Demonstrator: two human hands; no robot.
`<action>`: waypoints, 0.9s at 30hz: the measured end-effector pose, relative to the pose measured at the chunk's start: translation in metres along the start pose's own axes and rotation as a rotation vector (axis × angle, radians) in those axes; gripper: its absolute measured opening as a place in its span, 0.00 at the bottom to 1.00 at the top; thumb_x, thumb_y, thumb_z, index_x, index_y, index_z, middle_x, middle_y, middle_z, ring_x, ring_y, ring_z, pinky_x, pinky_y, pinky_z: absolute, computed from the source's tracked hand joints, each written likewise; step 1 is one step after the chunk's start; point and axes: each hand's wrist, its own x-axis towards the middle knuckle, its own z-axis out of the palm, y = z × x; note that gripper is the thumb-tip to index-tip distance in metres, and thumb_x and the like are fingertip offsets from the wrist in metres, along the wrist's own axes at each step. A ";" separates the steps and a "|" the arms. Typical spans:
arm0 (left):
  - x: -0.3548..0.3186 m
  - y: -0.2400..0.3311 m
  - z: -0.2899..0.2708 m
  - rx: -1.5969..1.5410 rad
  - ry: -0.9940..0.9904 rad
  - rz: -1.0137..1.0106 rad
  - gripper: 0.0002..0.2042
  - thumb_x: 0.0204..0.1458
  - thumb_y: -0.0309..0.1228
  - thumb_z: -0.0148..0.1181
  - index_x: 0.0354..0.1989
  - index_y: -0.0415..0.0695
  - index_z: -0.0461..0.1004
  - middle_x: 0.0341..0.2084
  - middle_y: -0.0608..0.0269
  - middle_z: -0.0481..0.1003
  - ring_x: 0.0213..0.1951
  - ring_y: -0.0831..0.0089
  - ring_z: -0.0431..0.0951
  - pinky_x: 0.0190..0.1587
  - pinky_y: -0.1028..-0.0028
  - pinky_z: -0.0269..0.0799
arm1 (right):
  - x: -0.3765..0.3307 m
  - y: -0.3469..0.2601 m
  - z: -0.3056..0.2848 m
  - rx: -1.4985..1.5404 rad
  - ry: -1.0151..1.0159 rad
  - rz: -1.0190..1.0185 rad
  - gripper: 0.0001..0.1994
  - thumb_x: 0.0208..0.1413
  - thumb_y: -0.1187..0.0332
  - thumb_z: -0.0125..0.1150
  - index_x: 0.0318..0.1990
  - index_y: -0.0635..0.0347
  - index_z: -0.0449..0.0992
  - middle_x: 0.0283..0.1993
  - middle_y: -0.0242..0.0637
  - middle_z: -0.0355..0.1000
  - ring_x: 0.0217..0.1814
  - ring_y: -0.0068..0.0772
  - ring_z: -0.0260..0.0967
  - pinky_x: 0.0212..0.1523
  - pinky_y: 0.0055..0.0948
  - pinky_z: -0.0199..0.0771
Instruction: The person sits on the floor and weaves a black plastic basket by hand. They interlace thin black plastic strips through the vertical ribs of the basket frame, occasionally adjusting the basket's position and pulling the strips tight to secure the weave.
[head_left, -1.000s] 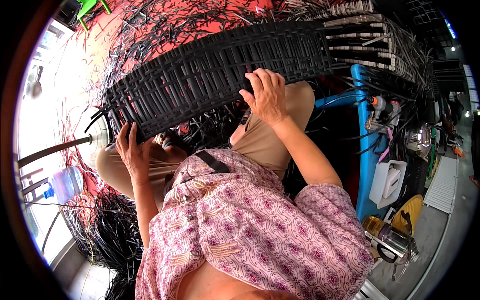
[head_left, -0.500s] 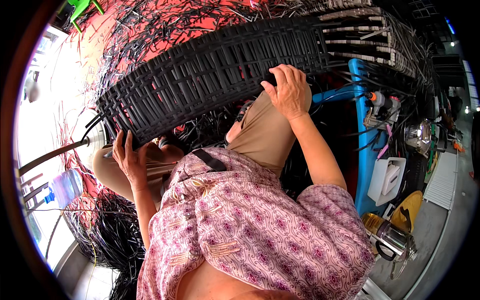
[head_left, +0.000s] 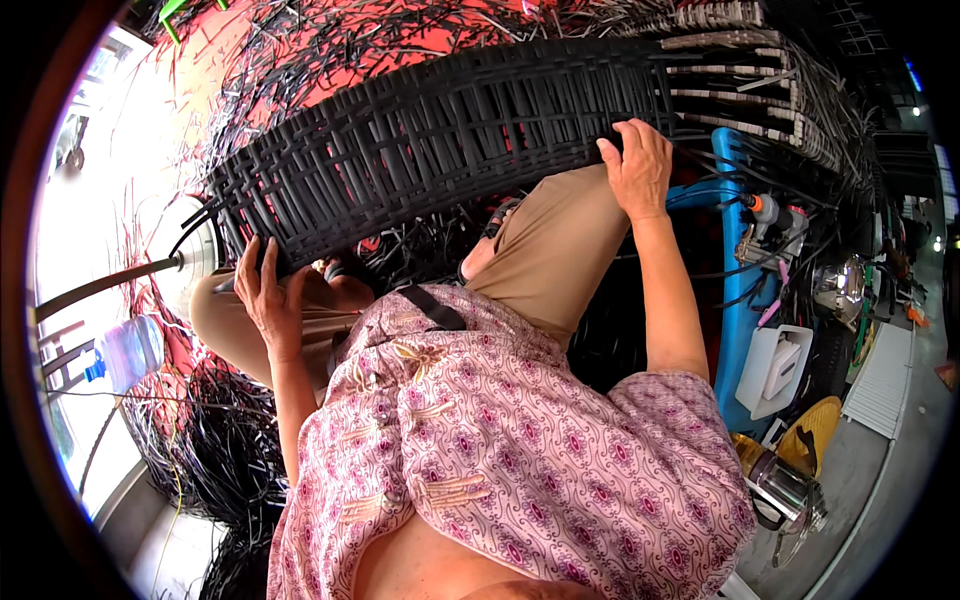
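A long black panel (head_left: 430, 140) woven from flat plastic strips lies slantwise across my legs, with gaps between its upright strips. At its near left corner, my left hand (head_left: 268, 310) grips the edge, fingers reaching up onto the weave and thumb by the lower rim. Toward the right end, my right hand (head_left: 642, 172) is closed over the near edge, its fingertips on the rim and its thumb pointing left. The undersides of both grips are hidden. Loose strip ends stick out at the panel's left end.
Woven pale-and-black frames (head_left: 740, 95) stand beyond the right end. A blue plastic stool (head_left: 735, 260) with tools and a white box (head_left: 780, 370) is at my right. Cut strips litter the red floor (head_left: 350, 85). A bundle of black strips (head_left: 220, 430) and a fan base (head_left: 195, 250) are left.
My right hand has slid rightward along the near edge, from around the middle-right toward the right end. The left hand keeps its place at the left corner.
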 end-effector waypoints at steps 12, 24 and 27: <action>-0.004 -0.002 0.003 -0.004 0.031 0.013 0.28 0.47 0.35 0.69 0.59 0.44 0.72 0.63 0.55 0.66 0.64 0.53 0.63 0.66 0.56 0.54 | -0.004 0.012 -0.007 -0.042 -0.010 0.099 0.17 0.59 0.56 0.60 0.48 0.57 0.74 0.53 0.38 0.69 0.57 0.44 0.65 0.56 0.45 0.65; -0.009 -0.004 0.003 -0.021 0.032 0.009 0.30 0.46 0.35 0.69 0.61 0.46 0.71 0.63 0.55 0.66 0.64 0.54 0.63 0.67 0.57 0.53 | -0.017 0.036 0.009 -0.087 -0.009 0.212 0.18 0.61 0.53 0.57 0.51 0.54 0.73 0.54 0.36 0.69 0.60 0.45 0.64 0.59 0.45 0.63; -0.009 -0.006 0.005 -0.025 0.040 0.023 0.30 0.46 0.35 0.70 0.61 0.46 0.71 0.63 0.55 0.66 0.64 0.54 0.63 0.67 0.56 0.53 | -0.008 0.039 0.010 -0.088 -0.015 0.212 0.17 0.61 0.53 0.56 0.50 0.53 0.73 0.54 0.36 0.70 0.60 0.45 0.64 0.58 0.46 0.62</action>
